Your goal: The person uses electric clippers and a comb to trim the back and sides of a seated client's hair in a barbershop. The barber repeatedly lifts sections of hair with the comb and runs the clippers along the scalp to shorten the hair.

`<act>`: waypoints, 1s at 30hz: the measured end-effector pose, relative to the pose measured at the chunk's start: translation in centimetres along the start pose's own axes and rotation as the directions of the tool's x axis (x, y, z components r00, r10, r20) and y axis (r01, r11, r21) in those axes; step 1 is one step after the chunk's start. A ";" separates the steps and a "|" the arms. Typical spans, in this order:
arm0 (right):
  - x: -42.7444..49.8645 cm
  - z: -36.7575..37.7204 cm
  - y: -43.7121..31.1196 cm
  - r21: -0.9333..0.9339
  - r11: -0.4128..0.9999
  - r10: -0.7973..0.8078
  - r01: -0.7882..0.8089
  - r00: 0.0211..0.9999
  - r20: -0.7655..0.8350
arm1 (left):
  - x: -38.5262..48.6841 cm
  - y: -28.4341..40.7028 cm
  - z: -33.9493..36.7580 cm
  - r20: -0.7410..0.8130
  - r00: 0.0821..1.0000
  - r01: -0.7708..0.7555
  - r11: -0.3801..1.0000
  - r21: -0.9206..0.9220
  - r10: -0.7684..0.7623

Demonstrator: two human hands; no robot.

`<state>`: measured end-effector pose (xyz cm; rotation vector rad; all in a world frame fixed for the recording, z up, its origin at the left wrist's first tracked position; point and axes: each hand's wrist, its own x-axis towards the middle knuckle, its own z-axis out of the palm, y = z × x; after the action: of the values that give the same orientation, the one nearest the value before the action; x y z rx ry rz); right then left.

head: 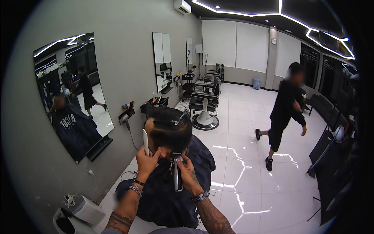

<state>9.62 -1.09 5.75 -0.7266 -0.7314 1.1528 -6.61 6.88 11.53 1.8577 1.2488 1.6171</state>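
Note:
A seated person's head (169, 131) with dark hair is before me, the upper hair held up by metal sectioning clips (181, 117). My left hand (147, 161) grips a pale comb (145, 142), which points upward beside the head, while its thumb and fingers touch around the ear (166, 152). In my right hand (188, 172) is a metallic hair clipper (178, 175), held upright with its blade against the hair behind the ear. A dark barber cape (163, 199) drapes over the person's shoulders and body.
A wall mirror (73, 96) with a black ledge (99, 148) hangs at left. A hair dryer (125, 118) sits in a wall holder. Black barber chairs (204, 105) stand ahead. Another person (287, 108) walks at right. A white box-shaped appliance (89, 210) stands at lower left.

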 end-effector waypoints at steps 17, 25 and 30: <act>0.7 -1.5 -0.7 -0.293 0.930 -0.239 0.221 0.971 -0.027 | 0.0 -0.7 0.5 0.013 0.998 0.057 0.995 -0.082 -0.056; 1.0 -2.1 -0.5 -0.422 0.823 -0.407 0.381 0.913 0.030 | 0.1 -1.5 0.6 0.020 0.999 0.051 0.995 -0.083 -0.050; 0.8 -2.7 -1.3 -0.470 0.879 -0.126 0.083 0.990 -0.061 | 0.2 -1.6 0.6 0.016 1.000 0.024 0.997 -0.077 -0.023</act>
<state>12.65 -0.95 5.39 -1.1216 -0.9753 0.8418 -6.68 8.01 10.30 1.7991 1.1802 1.6129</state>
